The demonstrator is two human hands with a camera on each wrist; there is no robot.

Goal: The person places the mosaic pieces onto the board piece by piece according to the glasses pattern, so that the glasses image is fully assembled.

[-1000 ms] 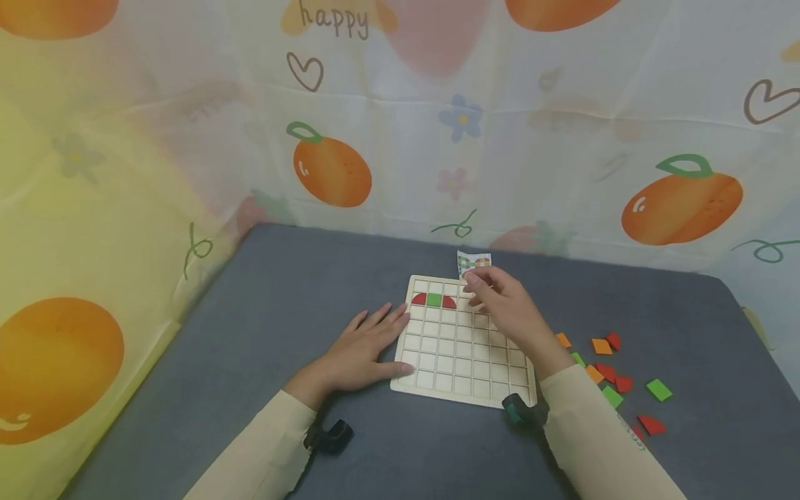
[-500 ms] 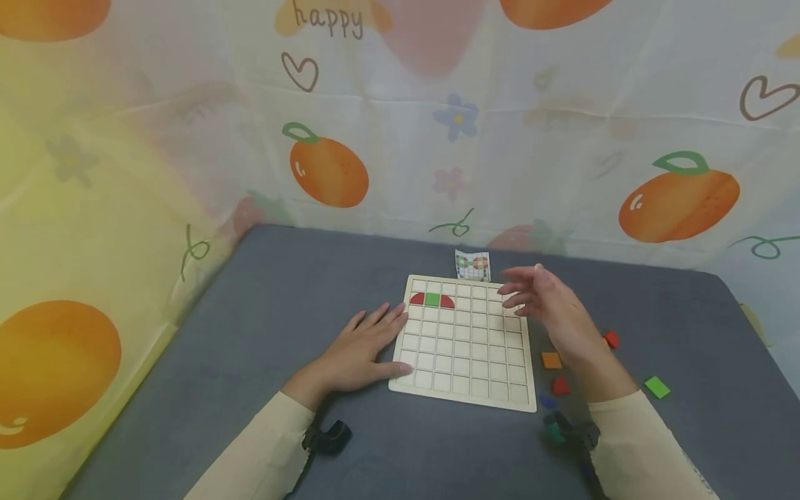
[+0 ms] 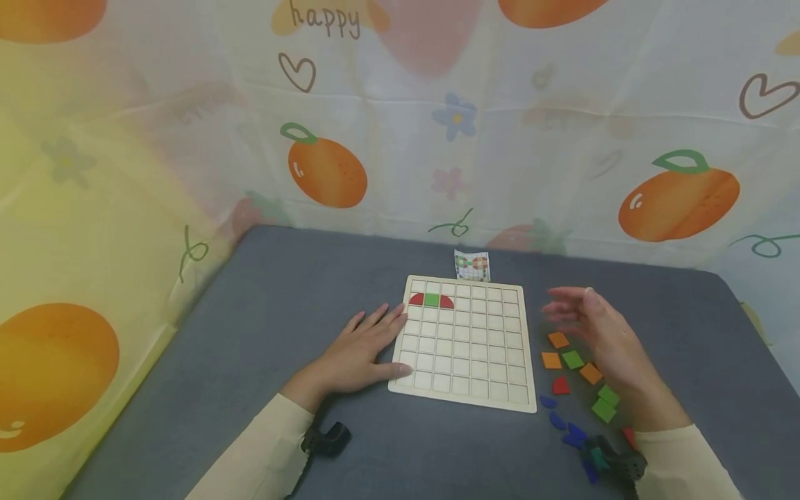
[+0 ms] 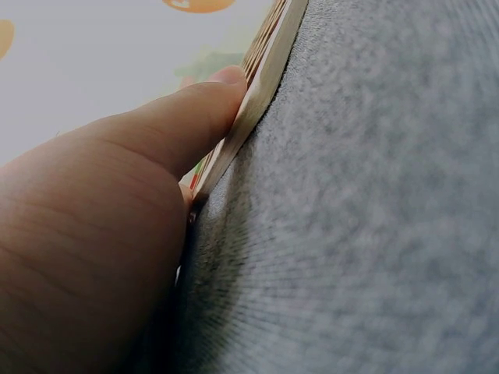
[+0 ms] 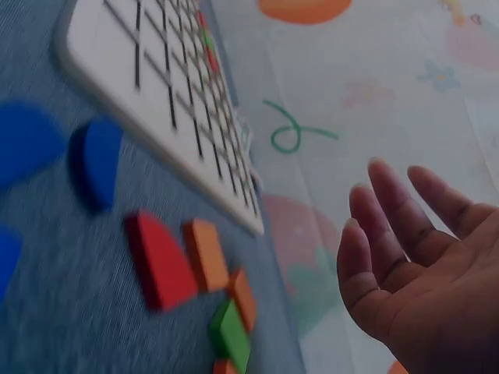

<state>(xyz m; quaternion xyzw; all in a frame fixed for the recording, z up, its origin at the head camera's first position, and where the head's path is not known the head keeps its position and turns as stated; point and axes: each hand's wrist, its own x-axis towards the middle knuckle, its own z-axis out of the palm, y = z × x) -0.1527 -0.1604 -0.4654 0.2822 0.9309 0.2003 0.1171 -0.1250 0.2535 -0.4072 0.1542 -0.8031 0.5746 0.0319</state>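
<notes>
My left hand [image 3: 354, 357] lies flat at the left edge of a pale wooden grid board [image 3: 462, 361], its fingertips and thumb touching the rim. In the left wrist view the thumb [image 4: 195, 113] rests along the board's edge. Near the board's upper left, a green square tile [image 3: 432, 300] sits between a left red quarter-round tile [image 3: 417, 299] and a right red quarter-round tile [image 3: 446, 302]. My right hand [image 3: 609, 340] hovers right of the board with loosely bent fingers. The right wrist view shows nothing in that hand [image 5: 425, 273].
Right of the board lie loose orange tiles [image 3: 551, 360], green tiles [image 3: 603, 410], a red tile [image 3: 560, 385] and several blue pieces [image 3: 557, 421]. Some are partly hidden by the right arm. A small printed pattern card [image 3: 472, 266] stands behind the board on the grey table [image 3: 300, 292].
My right hand has moved right, from over the board's upper part to above the loose tiles, uncovering the board and card. My left hand has stayed at the board's edge.
</notes>
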